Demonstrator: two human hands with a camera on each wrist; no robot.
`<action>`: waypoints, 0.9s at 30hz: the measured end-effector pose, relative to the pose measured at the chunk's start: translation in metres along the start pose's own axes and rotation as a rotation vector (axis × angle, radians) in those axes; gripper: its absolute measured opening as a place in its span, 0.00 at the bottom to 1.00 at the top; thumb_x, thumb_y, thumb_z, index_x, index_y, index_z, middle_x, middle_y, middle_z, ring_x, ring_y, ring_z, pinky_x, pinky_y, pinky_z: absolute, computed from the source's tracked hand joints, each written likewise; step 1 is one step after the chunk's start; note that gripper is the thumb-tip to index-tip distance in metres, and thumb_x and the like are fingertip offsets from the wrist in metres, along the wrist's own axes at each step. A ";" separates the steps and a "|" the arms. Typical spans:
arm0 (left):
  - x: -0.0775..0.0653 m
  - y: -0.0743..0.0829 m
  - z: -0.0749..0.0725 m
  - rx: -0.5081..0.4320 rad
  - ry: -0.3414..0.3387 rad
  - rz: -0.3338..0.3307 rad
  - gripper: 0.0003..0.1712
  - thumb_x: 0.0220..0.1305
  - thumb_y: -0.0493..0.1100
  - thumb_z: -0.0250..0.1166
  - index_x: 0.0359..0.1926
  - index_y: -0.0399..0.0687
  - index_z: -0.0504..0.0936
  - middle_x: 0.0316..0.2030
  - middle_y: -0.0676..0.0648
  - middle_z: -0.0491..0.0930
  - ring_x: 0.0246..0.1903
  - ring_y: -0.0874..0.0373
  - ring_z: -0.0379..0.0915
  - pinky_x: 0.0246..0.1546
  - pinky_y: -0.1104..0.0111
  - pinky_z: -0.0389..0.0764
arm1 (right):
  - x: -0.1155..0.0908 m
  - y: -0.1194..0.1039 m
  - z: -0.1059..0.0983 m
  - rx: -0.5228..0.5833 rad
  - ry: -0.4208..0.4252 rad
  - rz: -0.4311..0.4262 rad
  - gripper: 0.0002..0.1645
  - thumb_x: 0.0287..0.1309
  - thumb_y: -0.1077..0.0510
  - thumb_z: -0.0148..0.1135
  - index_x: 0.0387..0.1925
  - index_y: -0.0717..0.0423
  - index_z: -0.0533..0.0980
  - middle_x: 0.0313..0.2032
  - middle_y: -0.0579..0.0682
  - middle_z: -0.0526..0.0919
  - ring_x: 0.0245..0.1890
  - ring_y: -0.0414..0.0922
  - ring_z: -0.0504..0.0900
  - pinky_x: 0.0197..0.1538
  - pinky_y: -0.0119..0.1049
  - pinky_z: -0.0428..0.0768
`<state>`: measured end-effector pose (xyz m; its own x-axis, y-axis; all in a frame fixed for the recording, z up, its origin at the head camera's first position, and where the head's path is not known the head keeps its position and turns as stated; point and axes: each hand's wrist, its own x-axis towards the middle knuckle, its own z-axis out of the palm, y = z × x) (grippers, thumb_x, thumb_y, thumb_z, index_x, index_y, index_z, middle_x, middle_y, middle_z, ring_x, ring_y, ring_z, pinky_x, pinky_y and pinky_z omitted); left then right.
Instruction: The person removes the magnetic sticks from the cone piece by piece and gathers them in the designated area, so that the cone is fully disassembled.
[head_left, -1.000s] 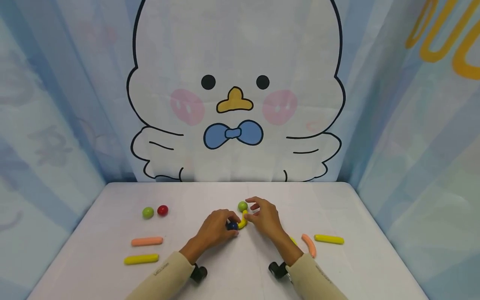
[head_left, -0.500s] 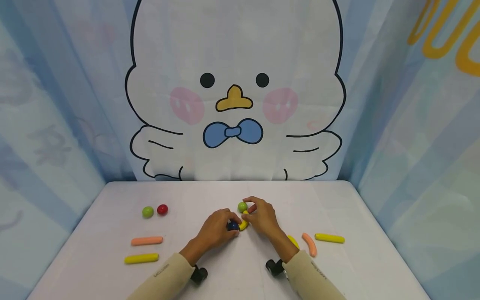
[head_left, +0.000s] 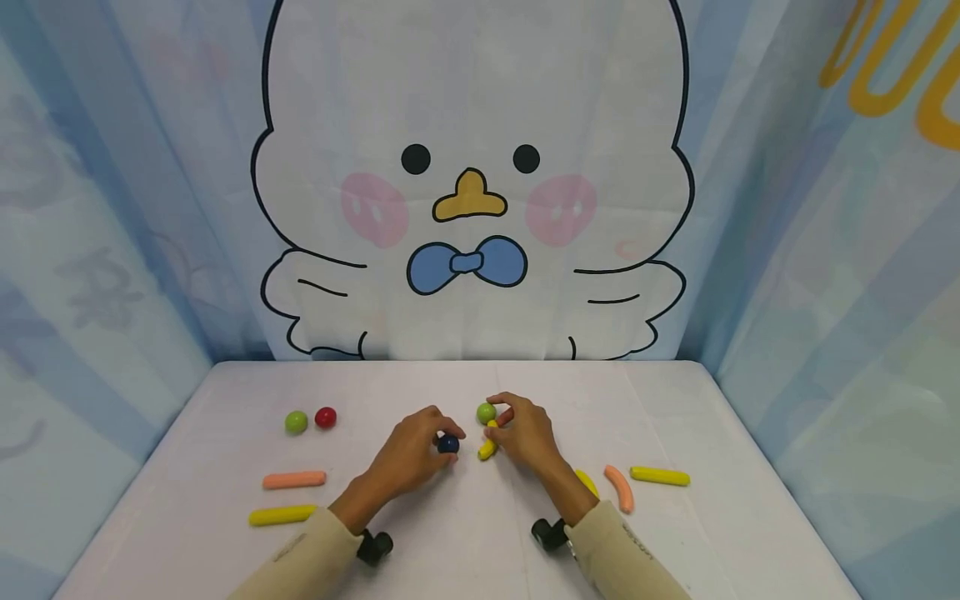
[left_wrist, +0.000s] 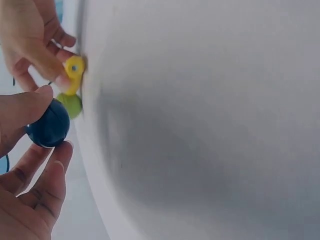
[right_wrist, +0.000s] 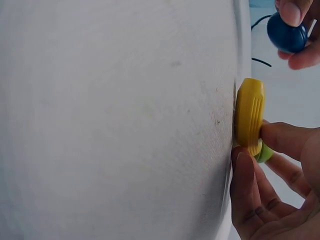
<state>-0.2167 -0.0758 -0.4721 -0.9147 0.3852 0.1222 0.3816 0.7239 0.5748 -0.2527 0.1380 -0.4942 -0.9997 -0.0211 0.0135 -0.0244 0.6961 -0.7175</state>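
My left hand (head_left: 408,450) pinches a dark blue ball (head_left: 448,444) between thumb and fingertips. The left wrist view shows the ball (left_wrist: 49,125) apart from the tabletop. To its right, my right hand (head_left: 531,435) holds a small yellow curved piece (head_left: 487,450), shaped like a toy banana, by its upper part. The right wrist view shows ribs along the side of this yellow piece (right_wrist: 249,110), with fingertips on both sides of it. A green ball (head_left: 486,412) sits just behind, partly hidden by the right index finger.
At the left of the white table (head_left: 480,542) are another green ball (head_left: 296,422), a red ball (head_left: 326,417), an orange stick (head_left: 294,480) and a yellow stick (head_left: 281,515). A curved orange piece (head_left: 619,488) and a yellow stick (head_left: 660,476) lie at the right, near a half-hidden yellow piece (head_left: 586,481).
My left hand has drawn the blue ball leftward, away from the yellow curved piece. The right hand has shifted slightly left and otherwise stays by the yellow piece and green ball.
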 end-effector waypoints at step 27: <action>-0.019 -0.066 -0.074 0.067 0.125 -0.124 0.20 0.61 0.36 0.78 0.54 0.48 0.88 0.49 0.47 0.89 0.47 0.51 0.83 0.50 0.53 0.83 | -0.001 0.001 -0.001 0.022 -0.003 -0.015 0.29 0.59 0.59 0.79 0.62 0.45 0.83 0.36 0.47 0.84 0.37 0.46 0.78 0.40 0.36 0.78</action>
<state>-0.2347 -0.1733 -0.4525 -0.9631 0.2191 0.1559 0.2689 0.7997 0.5368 -0.2520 0.1397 -0.4944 -0.9992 -0.0337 0.0218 -0.0389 0.6798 -0.7324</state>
